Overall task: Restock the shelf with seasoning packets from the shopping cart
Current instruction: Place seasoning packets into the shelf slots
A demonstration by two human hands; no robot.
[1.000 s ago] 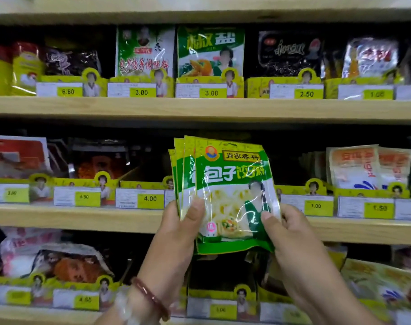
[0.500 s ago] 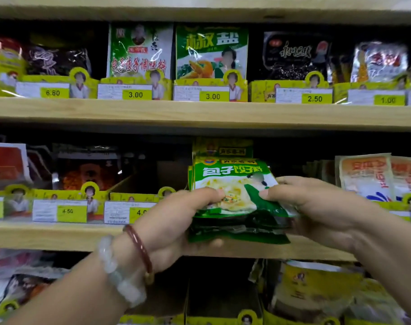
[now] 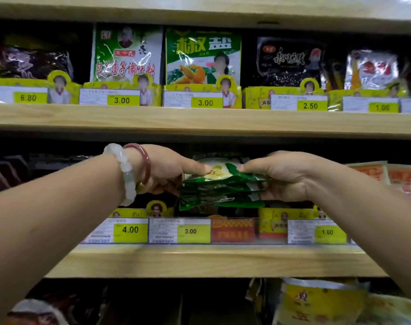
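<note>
A stack of green seasoning packets (image 3: pixel 220 186) lies flat between my hands, inside the middle shelf (image 3: pixel 211 260) opening, above the yellow display tray behind the 3.00 price tag (image 3: pixel 190 231). My left hand (image 3: pixel 163 171) grips the stack's left end, thumb on top and fingers underneath. My right hand (image 3: pixel 280 175) grips the right end the same way. Two bracelets circle my left wrist. The shopping cart is out of view.
The upper shelf (image 3: pixel 199 120) holds upright seasoning packets in yellow trays with price tags. Orange-and-white packets (image 3: pixel 384 177) stand right of my hands on the middle shelf. Dark packets stand at far left. More bags lie on the lower shelf, a yellow bag (image 3: pixel 317 303) among them.
The stack went from upright in front of the shelf to lying flat, and both hands have pushed it forward into the middle shelf opening. The view has moved closer and lower.
</note>
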